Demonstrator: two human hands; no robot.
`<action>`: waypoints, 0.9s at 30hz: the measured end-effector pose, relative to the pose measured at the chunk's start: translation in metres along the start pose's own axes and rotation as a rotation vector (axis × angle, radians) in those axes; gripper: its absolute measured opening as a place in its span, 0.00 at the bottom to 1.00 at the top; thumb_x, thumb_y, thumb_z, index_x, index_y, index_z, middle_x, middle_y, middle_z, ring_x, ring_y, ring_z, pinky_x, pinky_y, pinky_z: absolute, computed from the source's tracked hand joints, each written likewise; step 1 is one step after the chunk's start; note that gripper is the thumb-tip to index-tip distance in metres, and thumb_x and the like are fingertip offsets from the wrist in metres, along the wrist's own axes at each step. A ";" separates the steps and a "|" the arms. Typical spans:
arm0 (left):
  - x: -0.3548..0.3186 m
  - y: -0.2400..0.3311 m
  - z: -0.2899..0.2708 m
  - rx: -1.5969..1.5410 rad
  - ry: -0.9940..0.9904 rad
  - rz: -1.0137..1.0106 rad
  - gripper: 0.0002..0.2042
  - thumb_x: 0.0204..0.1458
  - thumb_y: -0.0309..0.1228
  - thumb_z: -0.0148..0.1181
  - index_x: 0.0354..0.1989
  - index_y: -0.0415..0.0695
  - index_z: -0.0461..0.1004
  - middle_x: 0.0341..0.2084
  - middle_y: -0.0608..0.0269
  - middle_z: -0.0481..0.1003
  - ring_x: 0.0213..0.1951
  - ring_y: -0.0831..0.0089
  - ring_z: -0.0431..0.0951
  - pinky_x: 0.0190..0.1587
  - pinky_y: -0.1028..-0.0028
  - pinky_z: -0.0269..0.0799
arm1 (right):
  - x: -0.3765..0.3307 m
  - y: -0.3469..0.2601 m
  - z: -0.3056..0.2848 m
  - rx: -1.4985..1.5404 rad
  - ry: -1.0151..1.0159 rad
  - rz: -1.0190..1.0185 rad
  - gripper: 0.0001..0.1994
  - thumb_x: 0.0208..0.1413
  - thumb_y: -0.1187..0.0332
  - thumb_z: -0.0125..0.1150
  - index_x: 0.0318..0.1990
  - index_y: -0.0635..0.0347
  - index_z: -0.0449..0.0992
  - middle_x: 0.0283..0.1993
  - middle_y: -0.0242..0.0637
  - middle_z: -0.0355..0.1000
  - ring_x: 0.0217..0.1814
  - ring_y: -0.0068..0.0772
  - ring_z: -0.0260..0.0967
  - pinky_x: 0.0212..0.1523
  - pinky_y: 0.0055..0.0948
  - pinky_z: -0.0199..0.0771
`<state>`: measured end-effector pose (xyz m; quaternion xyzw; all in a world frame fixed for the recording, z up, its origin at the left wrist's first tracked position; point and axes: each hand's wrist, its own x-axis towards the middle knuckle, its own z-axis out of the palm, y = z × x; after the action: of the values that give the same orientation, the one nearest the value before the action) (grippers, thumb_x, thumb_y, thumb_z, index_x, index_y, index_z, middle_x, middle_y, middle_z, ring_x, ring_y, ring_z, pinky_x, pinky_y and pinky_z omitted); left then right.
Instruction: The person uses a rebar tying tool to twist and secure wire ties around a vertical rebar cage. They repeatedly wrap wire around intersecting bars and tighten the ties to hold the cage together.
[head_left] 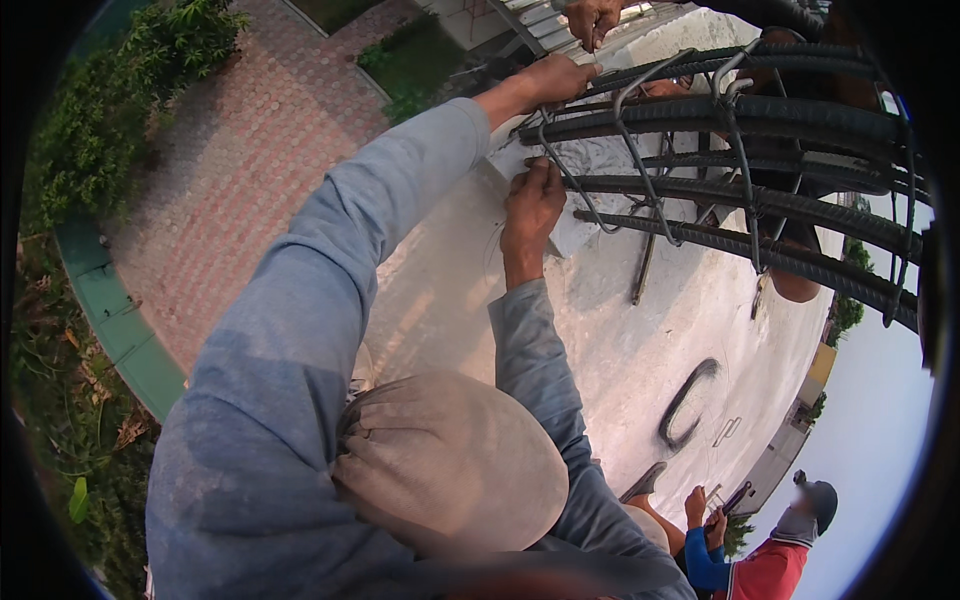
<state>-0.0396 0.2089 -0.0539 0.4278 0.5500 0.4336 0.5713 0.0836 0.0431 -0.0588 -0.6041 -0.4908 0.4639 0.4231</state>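
Observation:
A cage of dark ribbed steel bars reaches in from the right, ringed by bent steel stirrups. My left hand, at the end of a grey-blue sleeve, is closed at the upper corner of the cage's near end. Whatever its fingertips pinch is hidden. Lower down, my right hand is closed with its fingertips pressed against the end stirrup. What it pinches is too small to make out. Another person's hand comes in above my left hand, fingers pointing down; a further hand shows behind the bars.
Below the cage spreads a pale concrete surface with a dark curved mark. A thin rod lies beneath the bars. Paving and bushes lie far below at left. At lower right stands a co-worker in red and blue.

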 end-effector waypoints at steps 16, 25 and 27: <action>-0.028 0.015 -0.012 0.163 0.056 0.169 0.29 0.66 0.54 0.54 0.30 0.36 0.81 0.18 0.65 0.70 0.25 0.73 0.66 0.32 0.64 0.62 | -0.013 -0.019 -0.001 0.318 0.045 0.205 0.10 0.71 0.62 0.52 0.39 0.58 0.73 0.21 0.20 0.55 0.20 0.14 0.48 0.20 0.21 0.47; -0.143 0.003 -0.040 -0.125 -0.012 0.064 0.19 0.60 0.39 0.68 0.51 0.36 0.81 0.32 0.68 0.79 0.31 0.83 0.73 0.35 0.81 0.68 | -0.014 -0.021 0.002 -0.053 0.156 -0.049 0.15 0.69 0.66 0.50 0.38 0.71 0.77 0.25 0.37 0.71 0.26 0.31 0.65 0.30 0.35 0.64; -0.144 0.003 -0.044 -0.115 0.008 0.060 0.17 0.60 0.36 0.67 0.50 0.36 0.82 0.31 0.67 0.79 0.31 0.82 0.72 0.37 0.79 0.69 | -0.012 -0.021 -0.004 -0.178 0.153 -0.187 0.15 0.67 0.67 0.49 0.37 0.70 0.78 0.26 0.38 0.71 0.26 0.33 0.67 0.31 0.37 0.65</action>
<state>-0.0859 0.0710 -0.0150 0.4089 0.5133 0.4831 0.5796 0.0818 0.0342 -0.0357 -0.6245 -0.5505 0.3296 0.4453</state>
